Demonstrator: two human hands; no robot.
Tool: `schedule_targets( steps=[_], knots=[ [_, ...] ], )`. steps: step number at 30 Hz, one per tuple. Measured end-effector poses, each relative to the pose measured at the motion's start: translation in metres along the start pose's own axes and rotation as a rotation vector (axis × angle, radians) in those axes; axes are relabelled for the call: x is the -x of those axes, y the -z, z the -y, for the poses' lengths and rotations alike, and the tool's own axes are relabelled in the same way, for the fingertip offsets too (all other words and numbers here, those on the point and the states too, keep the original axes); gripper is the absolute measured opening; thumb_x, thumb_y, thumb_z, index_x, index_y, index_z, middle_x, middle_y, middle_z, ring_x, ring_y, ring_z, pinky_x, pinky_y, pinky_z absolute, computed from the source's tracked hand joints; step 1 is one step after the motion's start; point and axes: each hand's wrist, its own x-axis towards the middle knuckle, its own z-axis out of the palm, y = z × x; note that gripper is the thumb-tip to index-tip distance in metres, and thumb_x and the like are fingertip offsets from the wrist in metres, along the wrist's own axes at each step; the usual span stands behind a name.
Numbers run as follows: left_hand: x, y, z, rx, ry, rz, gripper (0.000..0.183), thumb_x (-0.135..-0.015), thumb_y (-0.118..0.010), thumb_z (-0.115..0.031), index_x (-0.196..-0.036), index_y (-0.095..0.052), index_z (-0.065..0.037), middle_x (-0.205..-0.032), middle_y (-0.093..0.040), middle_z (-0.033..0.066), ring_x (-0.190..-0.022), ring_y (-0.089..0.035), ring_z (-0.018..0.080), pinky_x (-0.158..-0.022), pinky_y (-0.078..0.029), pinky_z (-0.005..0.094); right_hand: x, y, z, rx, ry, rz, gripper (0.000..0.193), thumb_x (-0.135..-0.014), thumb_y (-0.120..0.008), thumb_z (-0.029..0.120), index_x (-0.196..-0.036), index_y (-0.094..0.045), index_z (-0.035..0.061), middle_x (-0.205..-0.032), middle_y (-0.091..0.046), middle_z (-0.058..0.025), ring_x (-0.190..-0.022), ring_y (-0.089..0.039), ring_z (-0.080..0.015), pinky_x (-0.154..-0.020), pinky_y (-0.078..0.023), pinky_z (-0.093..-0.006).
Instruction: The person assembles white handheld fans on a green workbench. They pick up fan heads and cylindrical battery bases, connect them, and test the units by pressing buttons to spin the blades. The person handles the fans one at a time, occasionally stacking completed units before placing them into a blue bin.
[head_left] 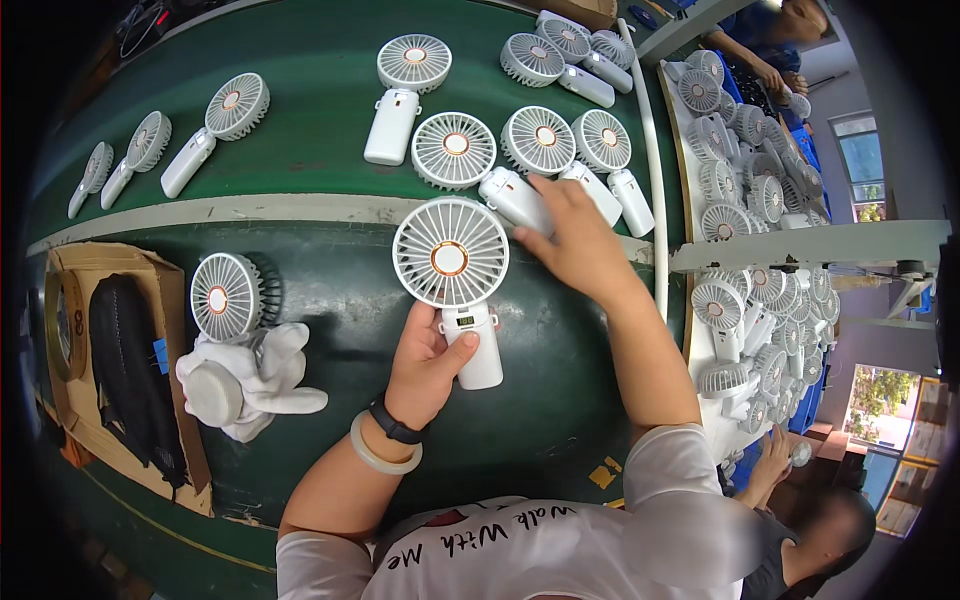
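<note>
My left hand (425, 362) is closed around the handle of a white handheld fan (450, 258), its round grille facing up. A small display glows on that handle, just above my thumb. To the right, my right hand (582, 240) has its thumb and fingers around the handle end of a second handheld fan (455, 149), which lies on the green belt. Close beside it lie a third fan (540, 140) and a fourth fan (603, 141); my right fingers partly cover the third one's handle.
Another fan (414, 63) and several more at far left lie on the green belt (300, 120). At left stand a fan by white gloves (265, 380) and a cardboard box (190, 420) holding a black pouch. A white pipe (652, 130) borders racks of fans; two people work beyond.
</note>
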Motion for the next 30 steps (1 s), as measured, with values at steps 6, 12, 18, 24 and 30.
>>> schedule_targets(
  steps=[6,12,18,24,30],
  knots=[
    [-0.004,-0.006,0.000,0.002,0.008,0.005,0.045,-0.086,-0.054,0.000,-0.127,-0.035,-0.003,-0.115,-0.054,0.0103,-0.104,-0.055,0.0182,-0.090,-0.045,0.0323,-0.004,-0.028,-0.009,-0.031,0.015,-0.133,0.057,-0.081,-0.064,0.025,-0.129,-0.042,0.0028,-0.104,-0.054,-0.0192,-0.092,-0.055,-0.0307,-0.080,-0.045,-0.0396],
    [-0.002,-0.001,-0.002,-0.002,-0.020,-0.016,0.044,-0.086,-0.054,-0.001,-0.126,-0.036,-0.003,-0.114,-0.054,0.0099,-0.103,-0.056,0.0178,-0.090,-0.045,0.0321,0.040,-0.023,0.017,-2.061,-0.162,0.208,0.049,-0.090,-0.043,0.029,-0.134,-0.036,0.0091,-0.104,-0.052,-0.0150,-0.081,-0.050,-0.0224,-0.069,-0.044,-0.0358],
    [0.001,-0.004,-0.006,0.080,0.064,-0.060,0.056,-0.084,-0.057,0.000,-0.131,-0.026,-0.008,-0.111,-0.053,0.0100,-0.098,-0.058,0.0195,-0.081,-0.052,0.0349,0.060,-0.037,0.016,-2.462,-0.078,0.329,0.056,-0.088,-0.037,0.039,-0.137,-0.030,0.0129,-0.109,-0.047,-0.0153,-0.075,-0.045,-0.0215,-0.062,-0.039,-0.0326],
    [0.002,-0.007,-0.006,0.021,0.077,-0.026,0.071,-0.077,-0.065,-0.001,-0.131,-0.023,-0.021,-0.110,-0.050,0.0106,-0.081,-0.058,0.0191,-0.047,-0.048,0.0247,0.057,-0.038,0.008,-2.364,-0.083,0.289,0.056,-0.090,-0.031,0.047,-0.133,-0.035,0.0107,-0.107,-0.050,-0.0158,-0.074,-0.048,-0.0229,-0.061,-0.040,-0.0334],
    [0.004,0.002,-0.007,-0.010,0.225,-0.014,0.057,-0.075,-0.069,-0.003,-0.120,-0.036,-0.014,-0.096,-0.053,0.0066,-0.072,-0.058,0.0165,-0.041,-0.038,0.0205,0.057,-0.043,0.016,-2.177,-0.124,0.134,0.045,-0.091,-0.047,0.036,-0.123,-0.041,0.0063,-0.104,-0.052,-0.0115,-0.081,-0.051,-0.0201,-0.068,-0.045,-0.0330]
  ],
)
